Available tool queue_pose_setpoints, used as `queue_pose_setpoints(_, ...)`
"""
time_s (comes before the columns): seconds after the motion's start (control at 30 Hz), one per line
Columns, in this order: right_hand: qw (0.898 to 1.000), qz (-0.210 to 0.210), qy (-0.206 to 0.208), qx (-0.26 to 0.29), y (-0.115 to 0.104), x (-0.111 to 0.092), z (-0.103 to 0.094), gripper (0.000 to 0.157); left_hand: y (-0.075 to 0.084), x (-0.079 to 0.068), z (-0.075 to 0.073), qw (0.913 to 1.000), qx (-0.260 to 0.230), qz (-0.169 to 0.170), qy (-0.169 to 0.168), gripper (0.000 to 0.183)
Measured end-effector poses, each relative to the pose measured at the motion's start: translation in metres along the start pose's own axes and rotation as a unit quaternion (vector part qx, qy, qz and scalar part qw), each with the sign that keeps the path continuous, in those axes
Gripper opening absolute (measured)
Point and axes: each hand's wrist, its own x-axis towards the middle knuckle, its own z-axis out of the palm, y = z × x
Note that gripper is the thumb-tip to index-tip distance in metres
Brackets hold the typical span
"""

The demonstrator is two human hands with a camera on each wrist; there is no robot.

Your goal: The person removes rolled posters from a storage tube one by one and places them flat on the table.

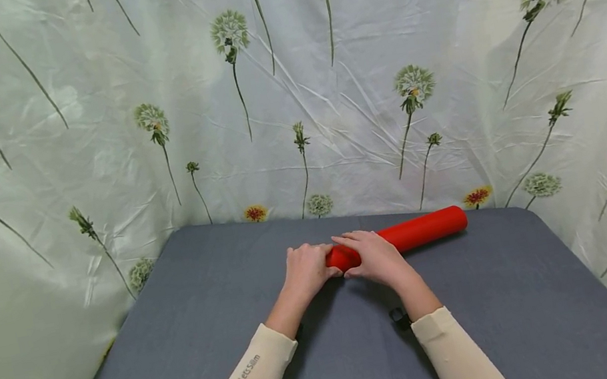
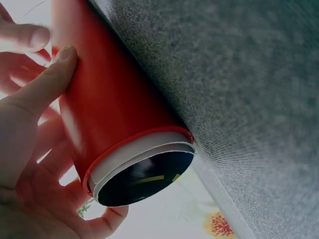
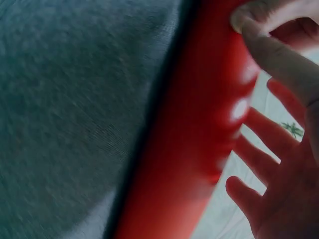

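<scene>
A long red tube [image 1: 423, 230] lies across the far part of the grey table, its right end a little farther back. My left hand [image 1: 307, 270] grips it near its left end, thumb [image 2: 52, 74] on the near side and fingers on the far side. Close beside it, my right hand [image 1: 373, 257] holds the tube farther along, its thumb [image 3: 269, 55] on the near side and fingers spread along the far side. In the left wrist view, a white rim [image 2: 124, 154] and a dark round end [image 2: 149, 179] with yellow marks protrude slightly from the tube's left end.
The grey tabletop [image 1: 214, 341] stretches out on both sides of the arms. A pale curtain [image 1: 323, 91] with dandelion prints hangs right behind the table's far edge and along its sides. Each wrist wears a dark strap [image 1: 400, 318] below the cream sleeve.
</scene>
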Motion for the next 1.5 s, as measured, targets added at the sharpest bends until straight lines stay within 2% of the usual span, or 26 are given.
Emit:
queue_pose_setpoints(0.23, 0.999, 0.010, 0.022, -0.038, -0.005, 0.002, 0.008, 0.071, 0.005, -0.001, -0.002, 0.9999, 0.013, -0.002, 0.000, 0.052)
queue_pose_setpoints(0.4, 0.995, 0.016, 0.057, -0.078, -0.006, 0.003, 0.012, 0.064, 0.008, -0.001, -0.007, 0.9998, 0.017, -0.001, -0.006, 0.055)
queue_pose_setpoints(0.57, 0.991, 0.026, 0.080, -0.101, -0.010, 0.004, 0.016, 0.059, 0.001, -0.001, -0.016, 0.9994, -0.005, -0.034, 0.002, 0.048)
queue_pose_setpoints(0.7, 0.991, 0.031, 0.082, -0.099, -0.011, 0.006, 0.018, 0.060, -0.010, -0.004, -0.024, 0.9973, 0.001, -0.069, 0.023, 0.038)
queue_pose_setpoints(0.77, 0.991, 0.030, 0.081, -0.097, -0.011, 0.006, 0.018, 0.060, -0.018, -0.008, -0.028, 0.9962, -0.003, -0.086, 0.018, 0.040)
queue_pose_setpoints(0.83, 0.992, 0.029, 0.079, -0.092, -0.012, 0.006, 0.019, 0.061, -0.027, -0.013, -0.034, 0.9950, -0.013, -0.099, -0.004, 0.048)
queue_pose_setpoints(0.9, 0.993, 0.029, 0.076, -0.089, -0.012, 0.006, 0.019, 0.060, -0.035, -0.016, -0.038, 0.9925, -0.029, -0.112, -0.040, 0.057)
queue_pose_setpoints(1.03, 0.993, 0.030, 0.071, -0.087, -0.012, 0.005, 0.018, 0.060, -0.046, -0.018, -0.044, 0.9790, -0.082, -0.138, -0.126, 0.075)
queue_pose_setpoints(1.13, 0.993, 0.031, 0.070, -0.089, -0.012, 0.005, 0.018, 0.060, -0.048, -0.017, -0.043, 0.9675, -0.122, -0.139, -0.173, 0.084)
queue_pose_setpoints(1.23, 0.993, 0.030, 0.071, -0.092, -0.012, 0.005, 0.019, 0.060, -0.047, -0.015, -0.039, 0.9626, -0.140, -0.128, -0.193, 0.088)
queue_pose_setpoints(1.3, 0.993, 0.028, 0.070, -0.094, -0.012, 0.005, 0.019, 0.061, -0.047, -0.015, -0.037, 0.9622, -0.145, -0.121, -0.196, 0.088)
queue_pose_setpoints(1.5, 0.992, 0.025, 0.069, -0.104, -0.013, 0.005, 0.019, 0.061, -0.046, -0.017, -0.031, 0.9695, -0.135, -0.102, -0.177, 0.079)
